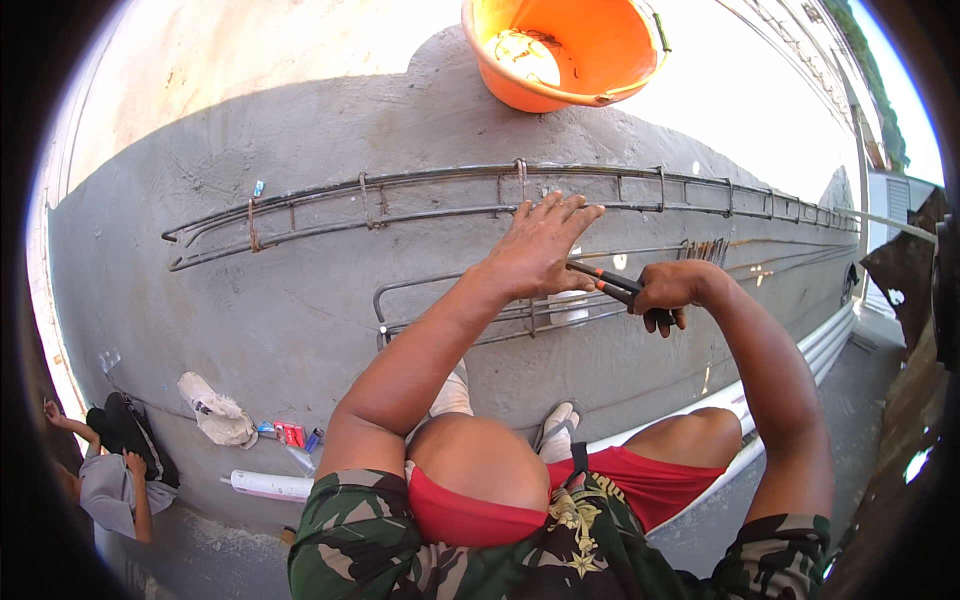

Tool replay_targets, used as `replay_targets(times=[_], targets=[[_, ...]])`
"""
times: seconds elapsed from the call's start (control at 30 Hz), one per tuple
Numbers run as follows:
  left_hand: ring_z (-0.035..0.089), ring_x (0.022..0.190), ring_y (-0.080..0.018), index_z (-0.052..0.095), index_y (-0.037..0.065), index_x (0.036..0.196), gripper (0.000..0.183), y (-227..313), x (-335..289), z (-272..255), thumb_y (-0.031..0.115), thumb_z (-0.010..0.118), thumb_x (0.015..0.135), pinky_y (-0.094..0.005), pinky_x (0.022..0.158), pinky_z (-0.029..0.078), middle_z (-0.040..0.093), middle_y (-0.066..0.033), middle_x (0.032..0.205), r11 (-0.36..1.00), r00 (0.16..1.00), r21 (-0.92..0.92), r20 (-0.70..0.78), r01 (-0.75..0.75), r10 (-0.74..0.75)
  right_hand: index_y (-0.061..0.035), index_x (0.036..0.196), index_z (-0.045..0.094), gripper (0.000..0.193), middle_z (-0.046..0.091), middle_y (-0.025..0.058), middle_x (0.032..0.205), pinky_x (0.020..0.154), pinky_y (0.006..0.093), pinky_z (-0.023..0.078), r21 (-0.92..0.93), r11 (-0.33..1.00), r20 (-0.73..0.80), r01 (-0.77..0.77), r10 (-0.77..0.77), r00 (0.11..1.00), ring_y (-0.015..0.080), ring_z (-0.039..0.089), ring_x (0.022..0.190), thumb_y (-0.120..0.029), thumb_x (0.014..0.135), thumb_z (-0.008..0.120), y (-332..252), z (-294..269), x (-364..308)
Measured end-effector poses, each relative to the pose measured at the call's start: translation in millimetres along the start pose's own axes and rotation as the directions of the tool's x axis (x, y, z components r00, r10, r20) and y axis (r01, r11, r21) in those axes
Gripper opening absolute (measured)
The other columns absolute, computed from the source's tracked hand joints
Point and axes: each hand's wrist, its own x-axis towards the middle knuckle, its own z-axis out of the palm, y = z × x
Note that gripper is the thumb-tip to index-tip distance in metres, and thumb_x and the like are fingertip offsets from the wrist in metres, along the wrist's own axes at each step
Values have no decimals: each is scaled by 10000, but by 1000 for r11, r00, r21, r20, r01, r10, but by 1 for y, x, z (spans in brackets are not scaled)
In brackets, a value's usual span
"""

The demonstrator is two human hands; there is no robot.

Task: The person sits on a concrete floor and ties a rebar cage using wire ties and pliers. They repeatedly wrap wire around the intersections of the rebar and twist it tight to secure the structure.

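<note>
My right hand (668, 290) is closed round the black and orange handles of a pair of pliers (608, 280). The jaws point toward my left hand (540, 250) and are partly hidden by it. That hand is stretched out with fingers spread, over the gap between two rebar frames. Its fingertips lie near the lower bar of the long rebar cage (430, 214), which has square stirrups along it. Beneath my left wrist and the pliers runs a nearer rebar frame (420, 284) with a bent end; its middle is partly covered.
An orange bucket (490, 75) stands on the grey concrete beyond the cage. Several stirrups (705, 250) sit together on the nearer bars. White pipes (820, 345) run along the right. At left are a white sack (215, 410), a red pack (290, 434) and a seated person (110, 490).
</note>
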Motion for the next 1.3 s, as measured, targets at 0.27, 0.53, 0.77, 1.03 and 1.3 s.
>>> replay_targets(times=[0.27,0.53,0.77,1.03,1.3], targets=[[655,940,-357,648,132,1156,438,64,-27,-33,301,766,770,-448,792,504,700,-159,978,960,867,224,428,170,-254,51,807,629,273,662,134,713,611,372,521,-123,843,-19,524,-530,848,234,663,619,-197,803,514,8,45,-15],[610,1127,-267,596,43,1250,395,40,-84,-42,184,665,888,-373,916,463,638,-198,1197,898,911,279,140,340,-388,-149,1037,735,343,702,16,991,821,499,469,-942,268,-285,-199,-957,57,235,632,945,-414,842,637,-125,89,-146],[634,1028,-288,638,53,1160,317,95,-75,-56,161,656,863,-383,861,479,658,-203,1091,790,825,404,132,462,-550,-115,1057,716,385,705,61,985,804,476,488,-991,134,-134,-10,-982,135,265,650,937,-421,828,668,-71,124,-199],[660,915,-313,687,66,1058,238,214,-44,-76,135,646,834,-394,798,497,680,-209,970,715,808,549,116,433,-578,-76,1080,695,444,708,113,978,785,450,509,-919,236,-85,315,-900,427,299,672,927,-428,811,703,34,72,-229],[636,768,-372,677,65,917,153,275,18,-28,190,635,839,-446,690,492,652,-181,771,766,884,633,287,114,-369,-27,966,686,333,696,194,918,769,449,521,-436,604,-504,668,-778,375,352,676,883,-323,815,678,129,74,-100]])
